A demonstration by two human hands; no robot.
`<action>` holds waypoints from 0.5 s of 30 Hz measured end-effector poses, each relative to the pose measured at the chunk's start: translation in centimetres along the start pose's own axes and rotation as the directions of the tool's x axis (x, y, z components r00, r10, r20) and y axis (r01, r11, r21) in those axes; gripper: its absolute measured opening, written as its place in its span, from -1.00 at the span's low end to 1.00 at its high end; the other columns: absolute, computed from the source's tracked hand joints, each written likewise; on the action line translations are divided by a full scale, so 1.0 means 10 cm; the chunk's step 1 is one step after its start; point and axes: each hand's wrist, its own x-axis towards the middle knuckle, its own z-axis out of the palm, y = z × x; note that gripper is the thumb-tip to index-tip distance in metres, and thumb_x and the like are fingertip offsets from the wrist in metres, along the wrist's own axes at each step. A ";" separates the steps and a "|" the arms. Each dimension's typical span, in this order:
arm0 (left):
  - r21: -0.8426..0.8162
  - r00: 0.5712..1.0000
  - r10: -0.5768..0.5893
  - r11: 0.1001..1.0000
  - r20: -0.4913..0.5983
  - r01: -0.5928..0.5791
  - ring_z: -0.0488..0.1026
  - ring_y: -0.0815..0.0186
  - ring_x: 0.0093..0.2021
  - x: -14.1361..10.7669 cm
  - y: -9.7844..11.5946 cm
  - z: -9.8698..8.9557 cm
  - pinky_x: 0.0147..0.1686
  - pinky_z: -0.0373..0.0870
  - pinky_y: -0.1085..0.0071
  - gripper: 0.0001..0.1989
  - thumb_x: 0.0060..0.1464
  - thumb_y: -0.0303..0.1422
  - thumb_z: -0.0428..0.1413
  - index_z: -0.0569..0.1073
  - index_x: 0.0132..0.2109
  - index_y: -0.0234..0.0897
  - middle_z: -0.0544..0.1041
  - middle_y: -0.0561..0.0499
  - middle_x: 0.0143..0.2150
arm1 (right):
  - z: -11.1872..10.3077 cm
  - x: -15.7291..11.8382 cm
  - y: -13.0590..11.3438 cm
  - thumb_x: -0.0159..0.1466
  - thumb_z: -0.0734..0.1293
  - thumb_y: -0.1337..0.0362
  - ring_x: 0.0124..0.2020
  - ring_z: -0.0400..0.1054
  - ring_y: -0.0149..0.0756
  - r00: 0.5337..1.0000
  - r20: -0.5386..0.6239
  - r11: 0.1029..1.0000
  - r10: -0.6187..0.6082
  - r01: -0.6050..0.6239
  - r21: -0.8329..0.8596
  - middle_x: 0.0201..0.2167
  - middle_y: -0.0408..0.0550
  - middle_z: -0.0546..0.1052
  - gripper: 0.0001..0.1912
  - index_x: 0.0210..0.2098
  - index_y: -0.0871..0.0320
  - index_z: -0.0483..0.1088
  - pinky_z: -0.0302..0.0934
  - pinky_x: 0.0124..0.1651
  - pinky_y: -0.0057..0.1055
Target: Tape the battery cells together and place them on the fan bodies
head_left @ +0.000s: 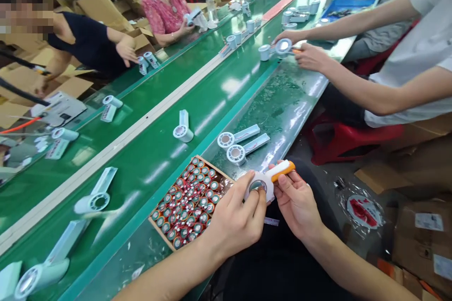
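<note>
My left hand (242, 211) is closed around the round head of a white handheld housing (270, 187), with fingertips at its round opening. At the handle end, my right hand (296, 200) grips the same housing, where an orange strip (284, 171) runs along the handle. To the left of my left hand lies a cardboard tray (163, 236) packed with several small motors with red wires. Two pale blue open housings, one (226, 140) beside the other (236, 154), rest on the clear tabletop beyond my hands.
A green conveyor (155, 150) runs diagonally, bearing several pale blue housings, one (182, 132) near the middle. At the right, a person in white (413, 66) handles a housing by a red stool (325, 141). Two people are across the belt. A blue tray (348, 5) stands further back.
</note>
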 end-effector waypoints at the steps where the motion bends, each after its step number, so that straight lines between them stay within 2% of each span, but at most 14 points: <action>1: -0.011 1.000 -0.016 1.000 0.002 0.016 0.44 -0.14 0.25 -0.02 0.00 -0.02 0.18 0.54 0.05 -0.76 0.22 -0.51 0.20 0.55 0.01 -0.55 0.58 -0.18 -0.22 | 0.02 0.01 0.01 0.28 0.54 0.20 0.06 0.51 -0.21 1.000 0.014 1.000 0.020 -0.020 -0.015 0.04 -0.06 0.60 -0.64 0.04 0.01 0.50 0.46 0.15 -0.25; 3: -0.061 0.999 -0.037 0.997 0.015 0.038 0.48 -0.07 0.22 -0.08 0.00 -0.09 0.21 0.53 0.05 -0.80 0.23 -0.47 0.21 0.56 -0.03 -0.50 0.60 -0.16 -0.22 | 0.04 0.08 -0.05 0.24 0.57 0.22 0.00 0.54 -0.25 0.998 0.047 0.998 0.035 -0.033 -0.045 -0.02 -0.05 0.63 -0.66 -0.01 0.04 0.53 0.47 0.11 -0.34; 5: -0.146 0.998 -0.052 0.988 0.021 0.055 0.56 0.03 0.12 -0.19 0.02 -0.19 0.25 0.50 0.04 -0.80 0.25 -0.39 0.22 0.55 -0.06 -0.46 0.62 -0.12 -0.23 | 0.02 0.25 -0.23 0.19 0.59 0.27 0.00 0.53 -0.28 0.999 0.036 0.998 -0.039 0.041 -0.056 -0.03 -0.05 0.63 -0.65 -0.05 0.06 0.56 0.46 0.11 -0.40; 7: -0.210 0.993 -0.119 0.971 0.013 0.119 0.61 0.14 -0.02 -0.38 0.02 -0.33 0.28 0.47 0.04 -0.80 0.26 -0.36 0.22 0.54 -0.07 -0.43 0.62 -0.05 -0.26 | -0.12 0.48 -0.49 0.17 0.58 0.32 0.06 0.51 -0.30 0.968 -0.090 0.972 -0.233 0.229 -0.056 -0.01 -0.06 0.63 -0.70 -0.11 0.06 0.59 0.42 0.14 -0.44; 9: -0.168 0.964 -0.266 0.949 0.024 0.266 0.61 0.14 -0.04 -0.63 -0.06 -0.49 0.26 0.49 0.01 -0.85 0.25 -0.38 0.23 0.54 -0.08 -0.37 0.63 -0.01 -0.27 | -0.37 0.67 -0.73 0.18 0.56 0.33 0.15 0.46 -0.28 0.896 -0.237 0.927 -0.375 0.361 -0.104 -0.01 -0.03 0.63 -0.79 -0.17 0.04 0.62 0.35 0.19 -0.44; 10: -0.114 0.939 -0.341 0.932 0.043 0.344 0.60 0.10 0.01 -0.77 -0.14 -0.57 0.22 0.51 -0.01 -0.86 0.24 -0.38 0.23 0.54 -0.08 -0.34 0.64 -0.02 -0.25 | -0.53 0.71 -0.81 0.17 0.56 0.31 0.20 0.43 -0.23 0.892 -0.262 0.929 -0.368 0.338 -0.151 0.01 0.02 0.62 -0.79 -0.18 0.04 0.63 0.32 0.23 -0.39; 12: -0.039 0.903 -0.421 0.904 0.083 0.425 0.53 0.00 0.15 -1.03 -0.37 -0.70 0.10 0.57 0.01 -0.80 0.25 -0.30 0.23 0.54 -0.04 -0.30 0.66 -0.05 -0.18 | -0.86 0.69 -0.89 0.15 0.57 0.23 0.29 0.34 -0.08 0.925 -0.260 0.942 -0.278 0.209 -0.264 0.09 0.14 0.57 -0.73 -0.13 0.00 0.64 0.23 0.30 -0.23; 13: -0.048 0.903 -0.421 0.903 0.086 0.426 0.51 -0.01 0.17 -1.12 -0.51 -0.74 0.05 0.59 0.06 -0.77 0.26 -0.26 0.21 0.54 -0.02 -0.29 0.66 -0.07 -0.15 | -1.02 0.63 -0.88 0.14 0.58 0.18 0.32 0.30 -0.01 0.939 -0.261 0.938 -0.223 0.134 -0.320 0.14 0.18 0.53 -0.69 -0.10 -0.04 0.64 0.19 0.33 -0.15; 15: -0.104 0.902 -0.429 0.896 0.053 0.432 0.55 0.08 0.10 -1.15 -0.83 -0.73 -0.01 0.59 0.17 -0.78 0.33 -0.23 0.12 0.55 -0.05 -0.26 0.66 -0.06 -0.18 | -1.31 0.48 -0.80 0.11 0.58 0.08 0.37 0.21 0.08 0.940 -0.301 0.919 -0.157 0.027 -0.394 0.21 0.23 0.47 -0.64 -0.09 -0.14 0.63 0.13 0.34 0.02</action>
